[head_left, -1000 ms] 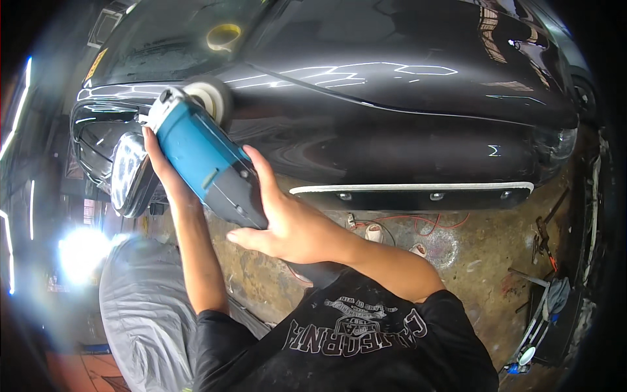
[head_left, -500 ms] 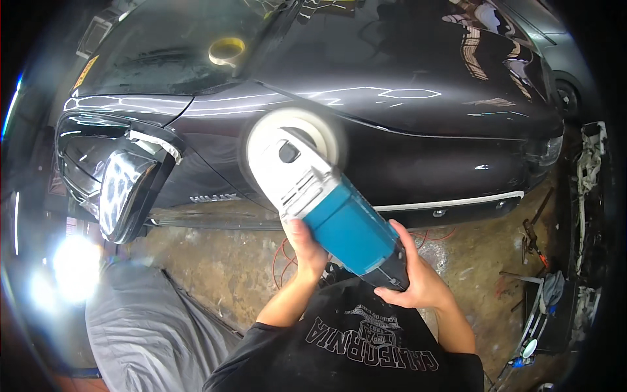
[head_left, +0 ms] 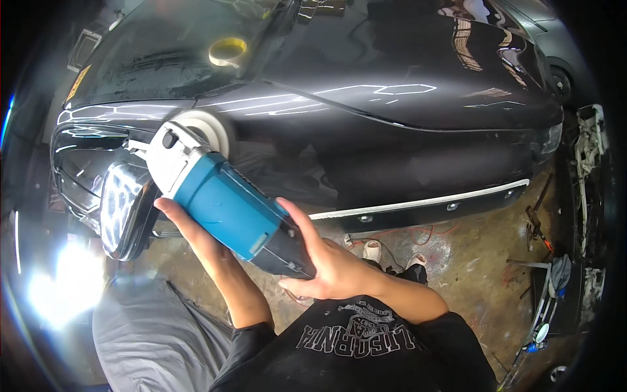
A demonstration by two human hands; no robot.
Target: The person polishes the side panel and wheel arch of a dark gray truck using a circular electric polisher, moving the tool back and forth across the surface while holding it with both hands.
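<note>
A teal and black polisher [head_left: 225,199] with a silver head is held in both my hands. My left hand [head_left: 192,228] is closed on its underside near the head, largely hidden behind the body. Around the black rear end wraps my right hand [head_left: 326,258], thumb and fingers on opposite sides. The round white pad [head_left: 215,130] lies over the dark, glossy side panel of a car [head_left: 418,160], just right of the side mirror [head_left: 130,202]; whether it touches the paint is hidden by the tool.
A yellow tape roll [head_left: 225,62] rests on the windshield. White tape [head_left: 418,208] edges the wheel arch. A red hose [head_left: 431,230] lies on the stained floor. At right stand a metal stand [head_left: 539,320] and a car part [head_left: 584,170]. Grey fabric [head_left: 163,333] covers something at lower left.
Both hands have carried the polisher leftward along the panel, from the fender to beside the mirror. My right forearm now reaches across my body. The pad looks less blurred than before.
</note>
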